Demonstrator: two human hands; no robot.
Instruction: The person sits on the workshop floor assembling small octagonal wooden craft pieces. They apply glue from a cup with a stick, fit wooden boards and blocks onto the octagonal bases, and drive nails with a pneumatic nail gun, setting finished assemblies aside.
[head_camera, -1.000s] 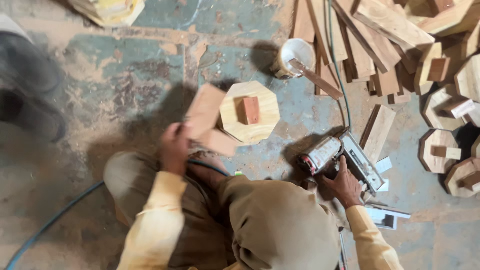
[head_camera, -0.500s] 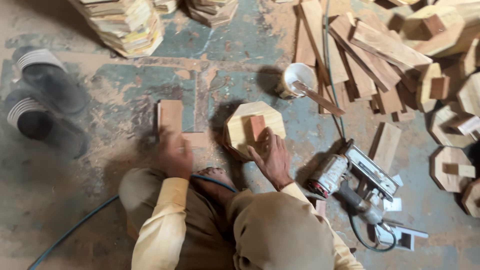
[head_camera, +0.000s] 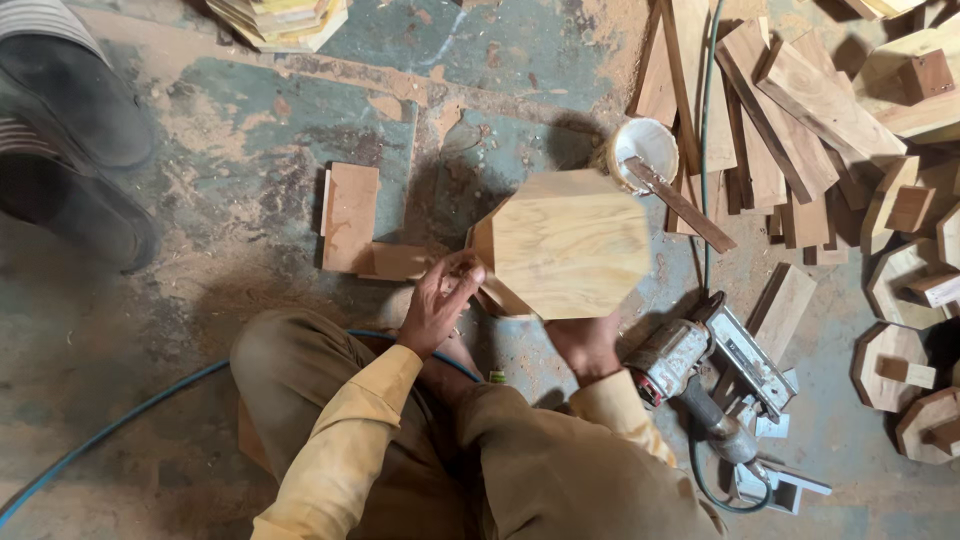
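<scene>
Overhead view of a person seated on a dusty workshop floor. Both hands lift a pale octagonal wooden panel (head_camera: 570, 245): the right hand (head_camera: 585, 342) grips its lower edge, the left hand (head_camera: 437, 300) clasps its left side. Right of the panel lies a grey nail gun (head_camera: 715, 375); above it stands a white glue pot (head_camera: 643, 150).

Dusty concrete floor (head_camera: 200, 150): flat wooden boards (head_camera: 350, 215), white glue pot (head_camera: 645, 150), nail gun (head_camera: 715, 375), blue hose (head_camera: 110, 425), plank pile (head_camera: 760, 120).
</scene>
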